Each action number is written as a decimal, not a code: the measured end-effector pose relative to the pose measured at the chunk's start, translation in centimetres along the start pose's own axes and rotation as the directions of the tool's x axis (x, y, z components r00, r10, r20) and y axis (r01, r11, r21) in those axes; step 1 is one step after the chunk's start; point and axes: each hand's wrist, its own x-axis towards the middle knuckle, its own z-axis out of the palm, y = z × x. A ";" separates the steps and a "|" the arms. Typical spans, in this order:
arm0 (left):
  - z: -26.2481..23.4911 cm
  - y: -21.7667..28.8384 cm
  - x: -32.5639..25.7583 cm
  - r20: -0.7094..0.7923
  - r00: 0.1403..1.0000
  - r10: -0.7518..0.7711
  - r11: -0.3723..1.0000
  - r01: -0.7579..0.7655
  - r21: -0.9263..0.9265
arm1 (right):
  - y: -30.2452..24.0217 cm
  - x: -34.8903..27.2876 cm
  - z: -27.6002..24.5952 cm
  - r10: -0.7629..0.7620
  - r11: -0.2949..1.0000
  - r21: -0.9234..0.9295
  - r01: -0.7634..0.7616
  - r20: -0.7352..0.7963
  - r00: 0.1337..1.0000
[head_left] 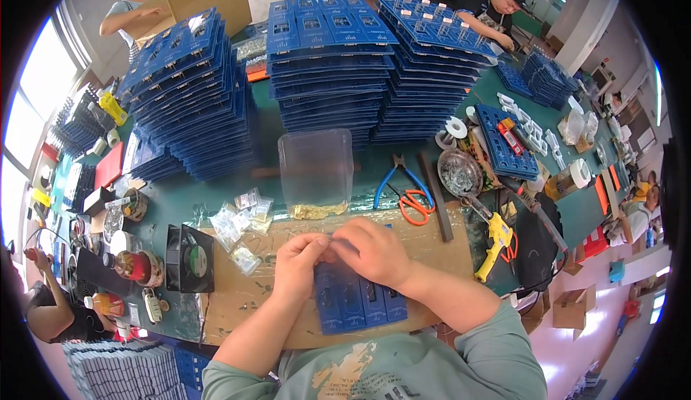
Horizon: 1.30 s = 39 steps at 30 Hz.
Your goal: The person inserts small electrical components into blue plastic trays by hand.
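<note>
Hands: two, left hand point(302, 257) and right hand point(373, 254), fingers bent and fingertips brought together at the far part of one blue circuit board point(350, 305). Whether anything is pinched between them: cannot tell. Board lies on the brown mat point(252, 306), near side of the worktop point(234, 184); four panels visible in its near row.

Counts: three tall stacks of blue boards point(327, 76) on the far side; one pair of pliers point(404, 180) and one pair of orange scissors point(417, 207), just beside each other; one yellow glue gun point(497, 245), right; one black fan point(190, 258), left. Small clear bags point(229, 226) overlap, count uncertain.

Containers: one clear plastic box point(315, 159), gold-coloured small parts point(320, 210) at its near end; one round metal dish point(451, 156), silvery contents, kind unclear.

Labels: white printing on the board, too small to read.
</note>
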 end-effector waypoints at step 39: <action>-0.2 1.1 0.3 0.047 0.992 -0.119 0.985 0.124 -0.118 | 0.2 0.3 1.0 -0.034 0.997 0.063 0.036 -0.031 0.999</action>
